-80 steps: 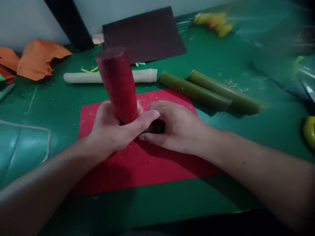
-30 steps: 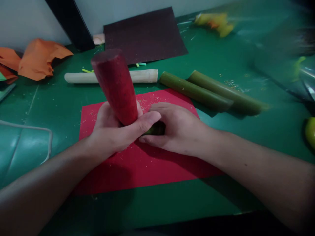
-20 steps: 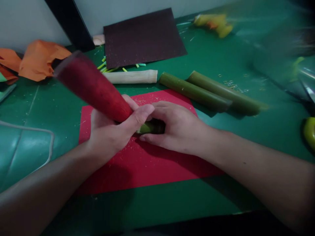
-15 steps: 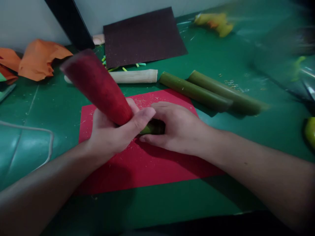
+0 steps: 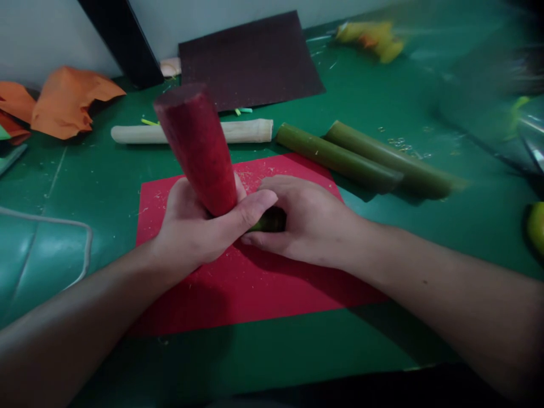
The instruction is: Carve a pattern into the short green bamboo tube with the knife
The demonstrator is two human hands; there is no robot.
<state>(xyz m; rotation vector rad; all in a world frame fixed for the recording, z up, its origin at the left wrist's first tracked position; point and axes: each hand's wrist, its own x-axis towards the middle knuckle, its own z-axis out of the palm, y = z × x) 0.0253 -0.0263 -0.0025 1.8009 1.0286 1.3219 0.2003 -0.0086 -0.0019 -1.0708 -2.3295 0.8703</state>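
Note:
My left hand point(image 5: 199, 226) is wrapped round the lower end of a thick red cylinder point(image 5: 198, 144), which stands almost upright and leans slightly left. My right hand point(image 5: 304, 218) is closed over a short green bamboo piece point(image 5: 267, 222), pressing it onto the red sheet point(image 5: 255, 283). The cylinder's lower end meets the bamboo piece between my hands; the contact point is hidden by my fingers. Fine shavings lie scattered on the red sheet.
Two long green bamboo tubes point(image 5: 365, 158) lie right of the sheet, a pale peeled stick point(image 5: 246, 131) behind it. A dark sheet point(image 5: 249, 59) lies at the back, orange paper point(image 5: 63, 102) at the left, yellow scraps point(image 5: 372, 39) far right, on the green table point(image 5: 382, 96).
The red cylinder tilted far to the left, then swung back to nearly upright. My right hand has stayed on the bamboo piece.

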